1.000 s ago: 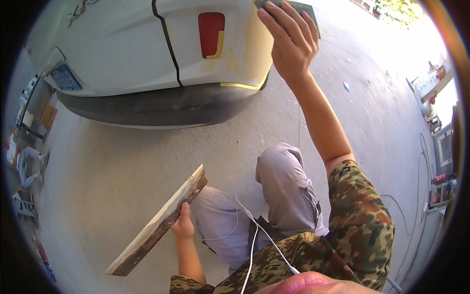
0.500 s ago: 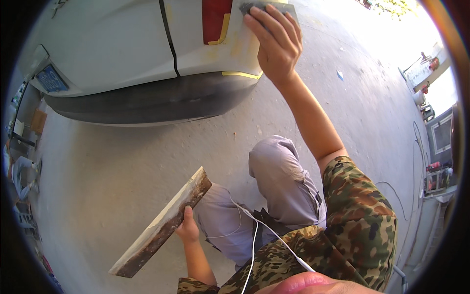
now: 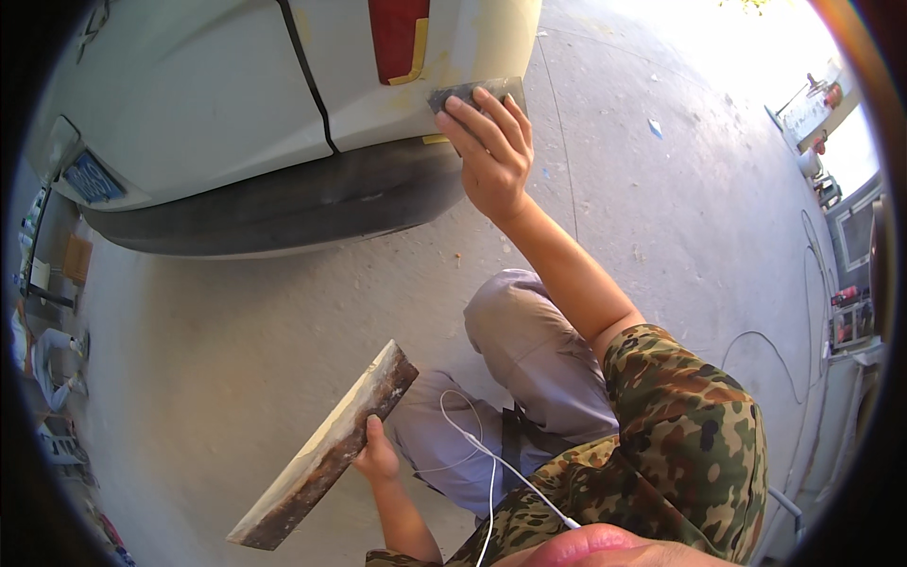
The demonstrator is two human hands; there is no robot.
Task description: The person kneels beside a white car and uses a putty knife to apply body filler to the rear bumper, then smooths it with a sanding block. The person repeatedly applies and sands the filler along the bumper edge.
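My right hand is raised and presses a thin grey putty spreader flat against the rear corner of a white car, fingers laid over the blade. Pale yellowish patches mark the paint there, below a red tail light edged with yellow masking tape. Just under the spreader runs the dark bumper. Low on the left, my left hand grips a long putty board, its thumb on the brown-stained side. The board's other face carries pale cream material. It is held tilted, clear of the car.
Grey concrete floor surrounds my bent knees. A cable curls along the floor at right, near cluttered equipment. Another person is at the far left, by a brown box. White earphone wires hang before me.
My right hand and the spreader have moved down and leftward over the car's corner, toward the bumper. My left hand and the board have shifted slightly down and right in view.
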